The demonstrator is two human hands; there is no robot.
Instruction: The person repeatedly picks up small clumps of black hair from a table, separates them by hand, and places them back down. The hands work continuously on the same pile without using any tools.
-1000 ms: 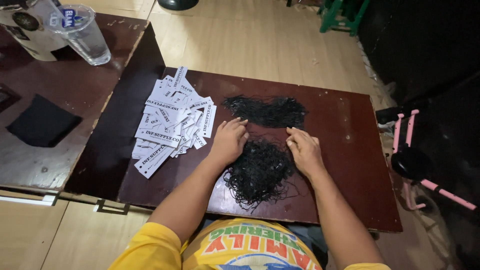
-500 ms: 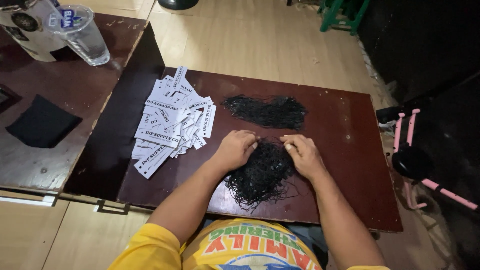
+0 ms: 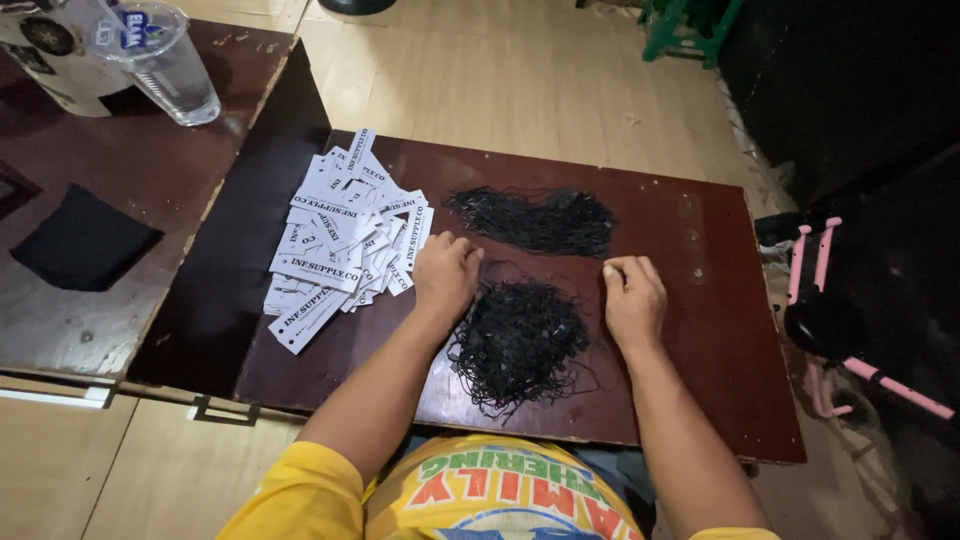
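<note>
Place: a home room used for small piecework, seen from someone seated on the floor.
Floor: pale wood-look planks [image 3: 520, 80] run to the far side.
Bench: a low dark red-brown board [image 3: 690, 250], worn at its edges, sits close to the floor.
Work stock: a heap of white printed paper tags [image 3: 335, 240] on the left, two bundles of black string [image 3: 530, 220] in the middle.
Left side: a second low bench [image 3: 150, 160] bearing a clear plastic cup [image 3: 165, 65].
Right side: a pink-framed child's ride-on [image 3: 830, 310] and green plastic legs [image 3: 690, 30] far right, household clutter.
</note>
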